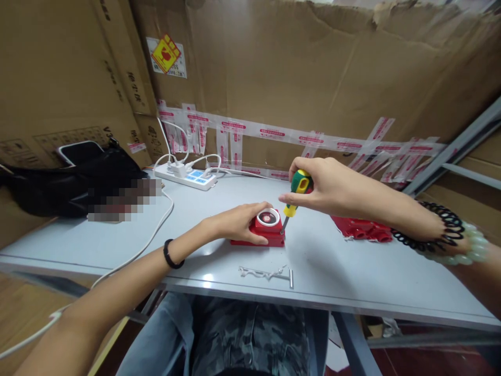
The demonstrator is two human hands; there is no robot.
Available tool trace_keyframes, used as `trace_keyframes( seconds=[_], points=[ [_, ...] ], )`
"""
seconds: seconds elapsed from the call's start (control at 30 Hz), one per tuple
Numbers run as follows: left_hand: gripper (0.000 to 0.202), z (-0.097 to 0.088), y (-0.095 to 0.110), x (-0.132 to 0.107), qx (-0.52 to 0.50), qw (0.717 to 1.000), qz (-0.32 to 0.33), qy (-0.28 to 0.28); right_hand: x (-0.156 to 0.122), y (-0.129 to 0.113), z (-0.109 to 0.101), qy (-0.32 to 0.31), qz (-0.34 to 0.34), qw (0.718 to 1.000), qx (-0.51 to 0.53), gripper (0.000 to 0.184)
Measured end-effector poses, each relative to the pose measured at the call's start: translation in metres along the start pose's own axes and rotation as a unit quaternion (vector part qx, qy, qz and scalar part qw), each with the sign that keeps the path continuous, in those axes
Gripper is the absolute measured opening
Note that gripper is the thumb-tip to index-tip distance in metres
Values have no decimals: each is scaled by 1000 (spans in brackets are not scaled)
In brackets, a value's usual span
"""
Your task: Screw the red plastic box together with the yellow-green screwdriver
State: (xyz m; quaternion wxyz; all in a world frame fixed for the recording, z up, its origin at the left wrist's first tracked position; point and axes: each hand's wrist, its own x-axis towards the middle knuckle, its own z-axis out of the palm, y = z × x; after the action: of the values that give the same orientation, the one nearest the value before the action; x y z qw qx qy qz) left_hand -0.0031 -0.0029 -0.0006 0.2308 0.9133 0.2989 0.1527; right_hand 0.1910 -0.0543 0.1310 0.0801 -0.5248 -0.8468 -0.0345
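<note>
A red box-shaped device (274,239) with a white ring around a dark round face rests on the table. My left hand (242,222) is closed around its left side, thumb along the front and fingers over the back. In my right hand (319,185) is a green and yellow screwdriver (300,183), gripped by the handle. Its shaft slants down, and the tip meets the device's right front corner. Any screw under the tip is too small to make out. In front of the device lies a metal T-shaped rod (290,278) with thin white strands along it.
More red parts (362,228) lie right of the device, partly behind my right forearm. A white power strip (186,176) with plugs and cables stands at the back left. A black bag (117,172) and phone (80,152) sit farther left. Cardboard (282,68) walls the back.
</note>
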Motion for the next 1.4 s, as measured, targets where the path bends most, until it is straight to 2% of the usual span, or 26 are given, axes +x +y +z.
trace_keyframes(
  seconds=[0.1, 0.17, 0.27, 0.4, 0.5, 0.6, 0.8, 0.97, 1.2, 1.3, 1.4],
  points=[
    [66, 0, 0, 0, 0, 1000, -3, 1, 0, 0, 1, 10, 13, 1000, 1, 20],
    [66, 0, 0, 0, 0, 1000, -1, 0, -1, 1, -1, -7, 4, 1000, 18, 15],
    [66, 0, 0, 0, -1, 1000, 0, 1, -1, 1, -3, -22, -4, 1000, 12, 22],
    [66, 0, -1, 0, 0, 1000, -3, 1, -1, 2, -1, 6, 21, 999, -30, 28],
    [68, 0, 0, 0, 1, 1000, -2, 0, -1, 4, -1, 10, 6, 1000, -7, 19],
    [66, -1, 1, 0, 1, 1000, 0, -1, -1, 4, -3, -8, -18, 1000, 20, 25],
    [67, -1, 1, 0, 4, 1000, -6, 5, -2, 2, 0, 16, 35, 999, 0, 24],
    [65, -1, 1, 0, 6, 1000, -6, -2, -2, 3, 1, 4, -3, 1000, 30, 26],
    [64, -1, 3, 0, 12, 1000, -12, -3, -1, -1, 2, 23, 26, 999, 22, 18],
    [63, -2, 3, 0, 9, 1000, -10, -8, -2, 1, 1, 7, 18, 999, 39, 22],
    [64, -2, 3, 0, 7, 1000, -15, -9, -2, 3, 1, 25, 31, 999, 21, 23]
  ],
)
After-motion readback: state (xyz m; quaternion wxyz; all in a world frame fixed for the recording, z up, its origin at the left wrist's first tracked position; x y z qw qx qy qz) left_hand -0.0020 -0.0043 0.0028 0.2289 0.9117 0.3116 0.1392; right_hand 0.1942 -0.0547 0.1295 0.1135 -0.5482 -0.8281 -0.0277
